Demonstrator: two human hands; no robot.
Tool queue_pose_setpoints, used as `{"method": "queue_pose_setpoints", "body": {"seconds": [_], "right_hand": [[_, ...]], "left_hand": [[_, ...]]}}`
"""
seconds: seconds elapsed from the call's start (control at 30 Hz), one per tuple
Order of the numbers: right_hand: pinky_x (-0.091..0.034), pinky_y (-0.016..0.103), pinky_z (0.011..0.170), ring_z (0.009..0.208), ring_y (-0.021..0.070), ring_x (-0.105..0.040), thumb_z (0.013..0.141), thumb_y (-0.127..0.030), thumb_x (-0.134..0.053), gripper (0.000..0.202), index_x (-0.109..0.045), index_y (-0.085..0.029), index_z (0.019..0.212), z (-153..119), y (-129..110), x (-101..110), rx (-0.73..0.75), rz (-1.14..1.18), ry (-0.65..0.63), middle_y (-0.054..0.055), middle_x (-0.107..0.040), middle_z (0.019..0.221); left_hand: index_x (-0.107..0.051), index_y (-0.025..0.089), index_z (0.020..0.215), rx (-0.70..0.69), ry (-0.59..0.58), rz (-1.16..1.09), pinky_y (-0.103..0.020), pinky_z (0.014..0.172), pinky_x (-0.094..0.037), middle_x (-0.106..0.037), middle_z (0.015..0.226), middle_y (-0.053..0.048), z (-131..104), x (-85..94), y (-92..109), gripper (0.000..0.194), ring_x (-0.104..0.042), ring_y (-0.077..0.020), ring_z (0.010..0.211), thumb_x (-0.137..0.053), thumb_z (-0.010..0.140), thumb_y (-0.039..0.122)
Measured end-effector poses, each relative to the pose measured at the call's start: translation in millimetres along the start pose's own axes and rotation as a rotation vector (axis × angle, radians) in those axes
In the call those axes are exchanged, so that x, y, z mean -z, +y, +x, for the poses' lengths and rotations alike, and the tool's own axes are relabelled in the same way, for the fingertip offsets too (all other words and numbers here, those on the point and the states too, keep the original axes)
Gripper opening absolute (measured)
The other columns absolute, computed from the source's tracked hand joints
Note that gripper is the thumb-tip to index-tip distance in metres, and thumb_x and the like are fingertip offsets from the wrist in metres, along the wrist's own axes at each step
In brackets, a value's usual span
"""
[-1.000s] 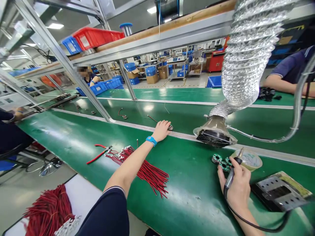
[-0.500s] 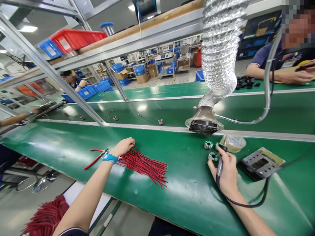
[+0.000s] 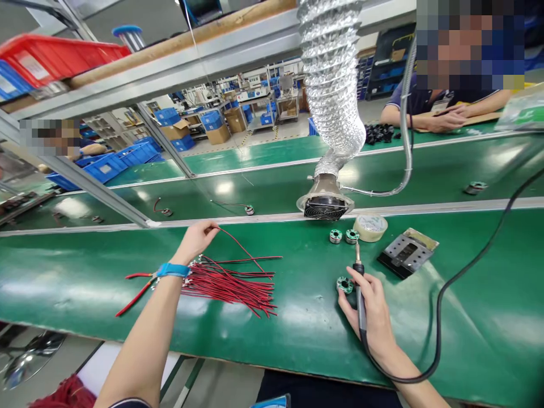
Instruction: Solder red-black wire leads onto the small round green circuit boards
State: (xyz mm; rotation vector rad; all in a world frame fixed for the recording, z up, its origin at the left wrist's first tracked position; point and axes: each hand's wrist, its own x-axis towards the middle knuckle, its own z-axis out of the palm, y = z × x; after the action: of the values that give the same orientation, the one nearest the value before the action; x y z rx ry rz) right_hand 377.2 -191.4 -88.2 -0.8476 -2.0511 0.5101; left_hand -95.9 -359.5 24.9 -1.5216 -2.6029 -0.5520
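One red wire now lifted from its bundle on the bench.
Left hand pinches it in a tight grip, length slanting down rightward; right hand encloses a soldering iron, tip pointing away, touching a ring part drawn nearer.

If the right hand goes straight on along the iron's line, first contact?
Likely the green-topped round part just beyond the soldering iron in the right hand; depth is unclear, so the iron may pass above it.
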Motion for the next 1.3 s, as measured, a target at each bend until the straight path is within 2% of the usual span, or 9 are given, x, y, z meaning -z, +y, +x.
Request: {"method": "queue_pose_setpoints", "body": {"seconds": [0.17, 0.4, 0.53, 0.63, 0.83, 0.97, 1.17, 1.23, 1.3], "right_hand": [[-0.06, 0.034, 0.074, 0.091, 0.0214, -0.069, 0.101, -0.034, -0.059, 0.046, -0.055, -0.025, 0.146, 2, 2, -1, 0.001, 0.001, -0.014, 0.009, -0.055, 0.117], [-0.061, 0.034, 0.077, 0.093, 0.0214, -0.071, 0.1, -0.033, -0.06, 0.048, -0.054, -0.026, 0.147, -1, 5, -4, -0.002, 0.017, -0.012, 0.008, -0.055, 0.118], [-0.062, 0.035, 0.078, 0.095, 0.0217, -0.072, 0.101, -0.033, -0.06, 0.048, -0.054, -0.027, 0.148, 0, 4, -6, 0.0, 0.017, -0.012, 0.008, -0.056, 0.119], [-0.062, 0.036, 0.081, 0.097, 0.0227, -0.072, 0.101, -0.035, -0.062, 0.048, -0.054, -0.025, 0.147, 2, 3, -7, 0.003, 0.012, -0.011, 0.009, -0.056, 0.118], [-0.063, 0.036, 0.082, 0.096, 0.0219, -0.072, 0.102, -0.033, -0.062, 0.046, -0.054, -0.025, 0.147, 2, 4, -6, -0.005, 0.035, -0.006, 0.009, -0.055, 0.118], [-0.063, 0.037, 0.085, 0.096, 0.0208, -0.071, 0.101, -0.027, -0.061, 0.049, -0.052, -0.026, 0.149, 1, 2, -5, -0.023, 0.072, -0.019, 0.01, -0.055, 0.121], [-0.063, 0.034, 0.082, 0.091, 0.0185, -0.071, 0.097, -0.019, -0.062, 0.054, -0.051, -0.028, 0.149, 4, -3, -2, -0.025, 0.145, -0.055, 0.008, -0.055, 0.12], [-0.063, 0.033, 0.081, 0.09, 0.0177, -0.071, 0.096, -0.016, -0.062, 0.055, -0.05, -0.028, 0.149, 5, -6, -2, -0.007, 0.171, -0.082, 0.008, -0.055, 0.121], [-0.063, 0.032, 0.08, 0.089, 0.0169, -0.07, 0.095, -0.014, -0.061, 0.057, -0.05, -0.028, 0.149, 4, -9, -3, 0.001, 0.2, -0.105, 0.008, -0.054, 0.123]], "left_hand": [[-0.071, 0.019, 0.099, 0.029, -0.029, 0.021, -0.031, 0.081, -0.052, -0.074, 0.093, -0.006, 7, 10.9, 3, 0.032, -0.066, -0.0206, 0.081, -0.051, 0.094, 0.042], [-0.073, 0.018, 0.095, 0.048, -0.213, 0.121, -0.037, 0.086, -0.055, -0.072, 0.1, -0.009, 7, -27.6, 11, 0.016, -0.07, -0.0255, 0.087, -0.065, 0.082, 0.021], [-0.072, 0.02, 0.12, -0.094, -0.275, 0.065, -0.038, 0.104, -0.053, -0.066, 0.13, -0.011, 7, -54.4, 51, 0.033, -0.068, -0.0268, 0.115, -0.068, 0.087, 0.022], [-0.068, 0.023, 0.128, -0.251, -0.325, -0.034, -0.038, 0.115, -0.047, -0.066, 0.134, -0.008, 17, -82.1, 95, 0.037, -0.061, -0.0251, 0.127, -0.072, 0.092, 0.029], [-0.067, 0.018, 0.094, -0.307, -0.357, -0.159, -0.036, 0.09, -0.054, -0.067, 0.098, -0.008, 39, -126.7, 159, 0.011, -0.063, -0.0224, 0.095, -0.057, 0.098, 0.02], [-0.063, 0.02, 0.089, -0.382, -0.435, -0.239, -0.036, 0.089, -0.051, -0.066, 0.095, -0.006, 6, -122.5, 176, 0.017, -0.061, -0.0219, 0.093, -0.051, 0.101, 0.022], [-0.062, 0.023, 0.092, -0.318, -0.655, -0.434, -0.033, 0.083, -0.05, -0.066, 0.096, -0.005, -62, -87.0, 171, 0.027, -0.061, -0.02, 0.088, -0.043, 0.107, 0.036], [-0.061, 0.023, 0.089, -0.288, -0.62, -0.482, -0.034, 0.086, -0.049, -0.065, 0.095, -0.005, -67, -76.8, 174, 0.027, -0.06, -0.0207, 0.09, -0.045, 0.107, 0.037], [-0.06, 0.023, 0.089, -0.273, -0.492, -0.518, -0.035, 0.088, -0.049, -0.065, 0.096, -0.006, -62, -69.6, 184, 0.027, -0.06, -0.0215, 0.092, -0.046, 0.107, 0.038]]}}
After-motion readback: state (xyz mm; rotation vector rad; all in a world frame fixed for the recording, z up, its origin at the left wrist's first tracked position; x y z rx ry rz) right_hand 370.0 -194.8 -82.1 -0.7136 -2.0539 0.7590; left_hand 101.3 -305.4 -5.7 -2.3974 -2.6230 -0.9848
